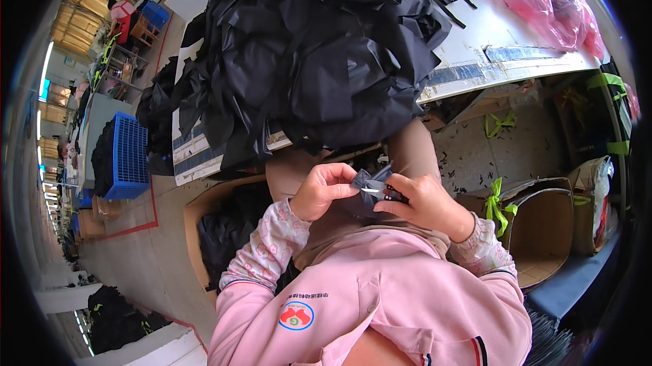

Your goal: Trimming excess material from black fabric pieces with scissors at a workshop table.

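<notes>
- My left hand pinches the dark cloth just below the frame's middle.
- My right hand grips small scissors, blades at the cloth.
- Best to keep the cloth taut, fingertips clear of the blades.

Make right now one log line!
left hand: pinching dark fabric | right hand: holding small bladed tool | black fabric pile: on table

A textile workshop: black fabric heaped on a white worktable, 1 blue plastic crate, dark clippings littering the floor.
</notes>
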The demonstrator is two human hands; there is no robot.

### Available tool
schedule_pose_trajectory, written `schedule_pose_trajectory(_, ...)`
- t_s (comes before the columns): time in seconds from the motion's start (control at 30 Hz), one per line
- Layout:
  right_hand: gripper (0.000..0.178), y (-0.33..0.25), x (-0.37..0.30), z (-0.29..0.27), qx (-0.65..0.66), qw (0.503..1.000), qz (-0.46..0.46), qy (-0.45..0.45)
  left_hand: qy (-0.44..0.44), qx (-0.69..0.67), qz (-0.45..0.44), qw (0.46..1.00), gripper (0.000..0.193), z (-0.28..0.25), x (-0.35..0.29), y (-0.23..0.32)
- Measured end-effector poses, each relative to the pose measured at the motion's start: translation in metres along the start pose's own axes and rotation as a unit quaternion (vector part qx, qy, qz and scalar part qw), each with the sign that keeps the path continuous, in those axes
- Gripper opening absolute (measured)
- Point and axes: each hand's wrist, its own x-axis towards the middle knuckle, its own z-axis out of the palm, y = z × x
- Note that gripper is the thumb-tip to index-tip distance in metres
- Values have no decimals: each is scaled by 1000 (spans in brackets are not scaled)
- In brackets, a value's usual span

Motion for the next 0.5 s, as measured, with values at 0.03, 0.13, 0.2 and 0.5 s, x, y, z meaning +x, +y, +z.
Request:
schedule_pose_trajectory(0.03,33,-4,1,3,-21,999,-3,34,39,-6,40,998,14,2,0,-2)
schedule_pose_trajectory(0.13,34,-8,5,11,-43,993,-30,110,78,-6,99,992,16,8,3,-4)
schedule_pose_trajectory(0.2,34,-12,8,10,-53,991,-28,120,90,-4,102,991,15,13,2,-1)
schedule_pose_trajectory(0.5,35,-5,10,5,4,999,11,51,77,77,129,986,10,18,-2,6)
